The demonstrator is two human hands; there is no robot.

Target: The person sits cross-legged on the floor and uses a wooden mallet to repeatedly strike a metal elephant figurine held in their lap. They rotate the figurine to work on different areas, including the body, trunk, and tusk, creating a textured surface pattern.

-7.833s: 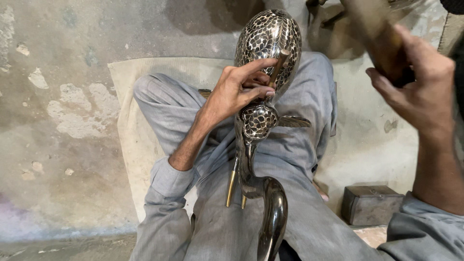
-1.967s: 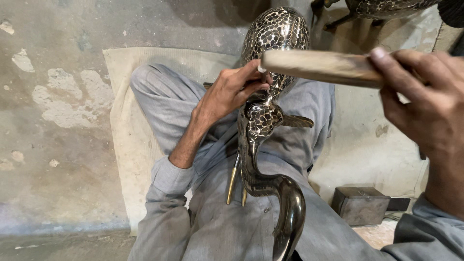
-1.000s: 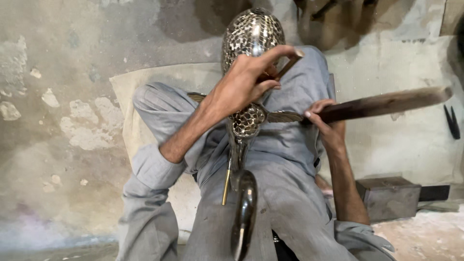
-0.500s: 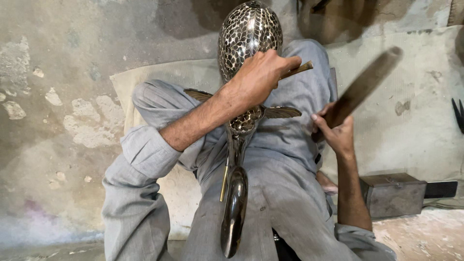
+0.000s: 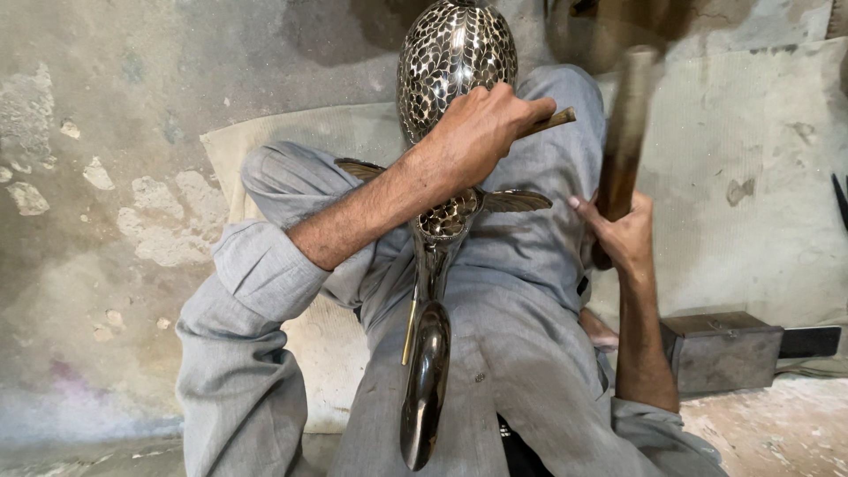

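A shiny metal bird figure (image 5: pixel 455 53) with a leaf-patterned body stands between my grey-trousered legs, its smooth curved neck (image 5: pixel 426 389) pointing toward me. My left hand (image 5: pixel 481 124) rests on the patterned body and grips a thin brass-coloured punch (image 5: pixel 555 118) held against it. To the right of the figure, my right hand (image 5: pixel 623 234) is closed around a blurred wooden stick (image 5: pixel 627 124) that stands nearly upright. Small metal wings (image 5: pixel 517 201) stick out at the figure's middle.
I sit on a pale mat (image 5: pixel 291 141) laid on a stained concrete floor. A dark metal block (image 5: pixel 720 349) lies beside my right leg. Another light mat (image 5: pixel 760 177) covers the floor to the right, with a dark tool (image 5: pixel 839 199) at its edge.
My right hand has swung the wooden stick from lying level beside the figure up to nearly upright. My left hand has stayed on the patterned body with the punch.
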